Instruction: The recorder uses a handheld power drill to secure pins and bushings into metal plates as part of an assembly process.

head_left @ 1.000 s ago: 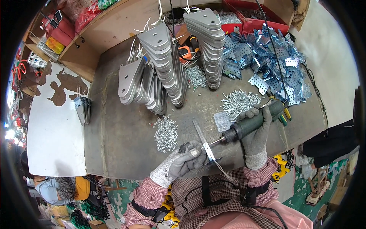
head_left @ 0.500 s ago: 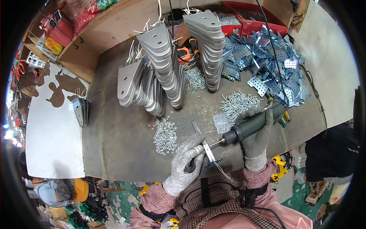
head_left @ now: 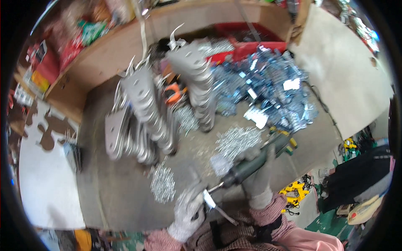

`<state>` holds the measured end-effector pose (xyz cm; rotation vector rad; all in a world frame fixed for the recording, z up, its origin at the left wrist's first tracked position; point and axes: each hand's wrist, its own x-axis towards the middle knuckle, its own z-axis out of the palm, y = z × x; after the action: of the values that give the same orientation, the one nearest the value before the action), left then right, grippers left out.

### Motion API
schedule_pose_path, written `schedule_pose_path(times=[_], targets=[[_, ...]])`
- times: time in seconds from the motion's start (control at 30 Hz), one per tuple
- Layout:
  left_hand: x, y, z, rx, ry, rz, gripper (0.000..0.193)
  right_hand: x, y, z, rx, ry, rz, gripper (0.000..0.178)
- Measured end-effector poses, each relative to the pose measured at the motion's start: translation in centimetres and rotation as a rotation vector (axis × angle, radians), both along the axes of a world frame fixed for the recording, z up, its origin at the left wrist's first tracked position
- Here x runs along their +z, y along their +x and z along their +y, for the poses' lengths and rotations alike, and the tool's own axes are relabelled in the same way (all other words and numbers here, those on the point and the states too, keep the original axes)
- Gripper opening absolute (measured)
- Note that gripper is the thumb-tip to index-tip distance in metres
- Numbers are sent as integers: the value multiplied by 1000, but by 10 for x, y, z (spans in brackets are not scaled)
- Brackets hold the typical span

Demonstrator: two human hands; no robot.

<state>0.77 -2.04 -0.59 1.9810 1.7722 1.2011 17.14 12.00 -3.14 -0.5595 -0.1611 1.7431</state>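
Observation:
My left hand (head_left: 187, 209), in a grey work glove, is closed on a narrow metal plate (head_left: 209, 200) held near the table's front edge. A strip trails from the plate toward my lap. Wrapped around a dark green electric screwdriver (head_left: 248, 168) is my right hand (head_left: 260, 184), gloved too. Its bit points left and reaches the plate; blur hides whether it sits in a screw. Beyond the screwdriver lie a pile of screws (head_left: 238, 141) and a small clear plastic block (head_left: 220, 165). A heap of small nuts (head_left: 162, 184) is left of my left hand.
Tall stacks of grey metal plates (head_left: 144, 108) tied with white cords stand mid-table. At the back right are many bluish perforated brackets (head_left: 272, 83) before a red bin (head_left: 268, 48). Green-and-yellow-handled tools (head_left: 289, 144) lie beside the screwdriver. A smaller plate bundle (head_left: 72, 157) stands far left.
The whole view has shifted, so the table and stacks sit lower and further left, and the picture is blurred. Both hands keep their holds, with the screwdriver still against the plate.

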Motion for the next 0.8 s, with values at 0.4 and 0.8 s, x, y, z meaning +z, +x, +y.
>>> schedule_pose_path(times=[0.4,0.8], targets=[[-14,11,-3,-58,213,-70,34,-5,8,-4,-10,-9,281,32],[37,-10,2,-311,-176,497,44,37,215,101,57,509,-2259,69]])
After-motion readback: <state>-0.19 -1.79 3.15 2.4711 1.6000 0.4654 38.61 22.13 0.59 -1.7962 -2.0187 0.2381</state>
